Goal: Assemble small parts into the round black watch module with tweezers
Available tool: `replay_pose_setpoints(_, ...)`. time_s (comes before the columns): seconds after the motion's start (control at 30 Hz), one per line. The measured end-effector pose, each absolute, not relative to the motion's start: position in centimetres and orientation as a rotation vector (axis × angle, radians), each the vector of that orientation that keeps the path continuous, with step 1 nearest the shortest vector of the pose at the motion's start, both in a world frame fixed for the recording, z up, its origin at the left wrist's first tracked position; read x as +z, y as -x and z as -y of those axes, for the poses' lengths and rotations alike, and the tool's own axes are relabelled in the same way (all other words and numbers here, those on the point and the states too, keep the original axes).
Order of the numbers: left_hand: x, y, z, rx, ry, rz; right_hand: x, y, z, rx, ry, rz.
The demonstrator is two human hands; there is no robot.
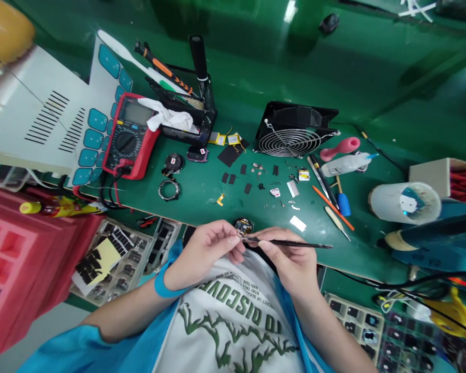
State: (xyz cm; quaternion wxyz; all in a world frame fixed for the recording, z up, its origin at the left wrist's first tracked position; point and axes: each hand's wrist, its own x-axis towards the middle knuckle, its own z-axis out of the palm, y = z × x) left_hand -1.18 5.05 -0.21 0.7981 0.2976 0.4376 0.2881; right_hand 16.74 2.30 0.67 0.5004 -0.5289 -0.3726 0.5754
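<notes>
Above the front edge of the bench, my two hands meet close to my body. My left hand point(215, 243) is closed in a pinch on a tiny part that is too small to name. My right hand point(291, 256) grips thin black tweezers point(301, 243), their tips touching or very near the left fingertips. Just beyond the fingers lies a small round circuit board assembly point(244, 225). A white rectangular piece point(297, 223) is on the bench past my right hand. Farther left are a round metal watch-like ring point(169, 190) and a dark round module point(173, 162).
Small loose parts, black pads point(247, 188) and battery cells point(233, 139) lie mid-bench. A black fan point(289, 141) stands behind them. Right are an orange stick point(333, 207), a blue-handled tool point(344, 204) and a white cup point(384, 203). Left are a red multimeter point(128, 137) and tool holder point(207, 111).
</notes>
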Motion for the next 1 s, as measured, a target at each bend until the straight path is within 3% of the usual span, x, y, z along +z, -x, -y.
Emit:
replay_pose_setpoints(0.3,-0.1,1.3,-5.0,0.516,-0.291,-0.748,0.3,-16.4,-2.3,1.410,1.362,0.765)
replay_pose_setpoints(1.0,-0.3,0.3,-4.6,0.716,-0.556,-0.970,0.6,-16.6,-2.2,1.405,1.289,0.850)
